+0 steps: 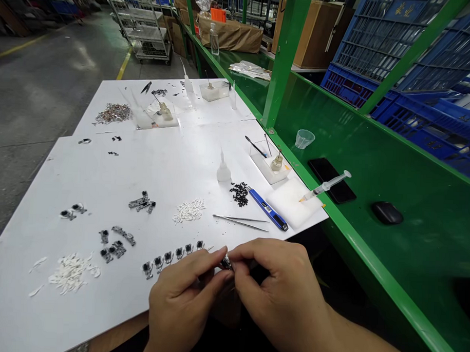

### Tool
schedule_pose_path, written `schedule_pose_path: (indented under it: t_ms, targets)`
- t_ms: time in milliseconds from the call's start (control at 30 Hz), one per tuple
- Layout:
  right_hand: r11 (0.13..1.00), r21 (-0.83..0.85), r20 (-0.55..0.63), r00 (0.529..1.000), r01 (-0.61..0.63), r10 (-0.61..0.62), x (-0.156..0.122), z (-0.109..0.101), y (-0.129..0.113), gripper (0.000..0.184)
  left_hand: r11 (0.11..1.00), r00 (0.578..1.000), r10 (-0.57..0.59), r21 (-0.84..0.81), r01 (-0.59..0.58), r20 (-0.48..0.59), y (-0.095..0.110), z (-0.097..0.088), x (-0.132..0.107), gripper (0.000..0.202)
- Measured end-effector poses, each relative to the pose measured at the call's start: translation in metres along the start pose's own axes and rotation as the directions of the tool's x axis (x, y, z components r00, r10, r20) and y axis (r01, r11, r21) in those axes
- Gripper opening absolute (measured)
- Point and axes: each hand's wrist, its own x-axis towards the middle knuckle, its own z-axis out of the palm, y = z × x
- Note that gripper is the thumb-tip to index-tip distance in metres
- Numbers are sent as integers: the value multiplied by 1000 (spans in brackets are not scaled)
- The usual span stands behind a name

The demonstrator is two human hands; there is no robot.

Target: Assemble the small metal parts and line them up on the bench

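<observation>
Between the fingertips of both my hands, just past the table's near edge, is a small black-and-silver part (226, 263). My left hand (186, 292) pinches it from the left, and my right hand (279, 285) pinches it from the right; the fingers cover most of it. A row of similar small black-and-silver parts (168, 258) lies just beyond my left hand. Farther out are tweezers (241, 221), a blue utility knife (268, 209), a heap of tiny black pieces (239, 193) and a pile of small white pieces (190, 210).
The white table (162, 168) also bears a squeeze bottle (223, 169), a clear tray (272, 164) with a small jar, and more white pieces (71, 274). A syringe (327, 185) sticks up from a white pad (291, 203). On the green ledge lie a phone (331, 179) and a plastic cup (304, 139).
</observation>
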Motion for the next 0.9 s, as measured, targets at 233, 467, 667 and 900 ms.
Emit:
schedule_pose_path:
  t_ms: [233, 467, 667, 900]
  targets:
    - [1000, -2, -60, 998, 19, -19, -3, 5, 1, 22, 997, 998, 64, 45, -63, -19, 1, 1, -2, 38]
    - [1000, 15, -41, 999, 1, -1, -2, 8, 5, 23, 988, 991, 131, 78, -130, -8, -4, -1, -2, 42]
    - [1000, 16, -42, 999, 3, -3, -2, 8, 7, 24, 985, 991, 134, 108, -133, -1, -3, 0, 0, 39]
    - [995, 2, -113, 988, 102, -101, -3, 14, 12, 24, 995, 994, 27, 97, -16, -110, -10, -2, -8, 35]
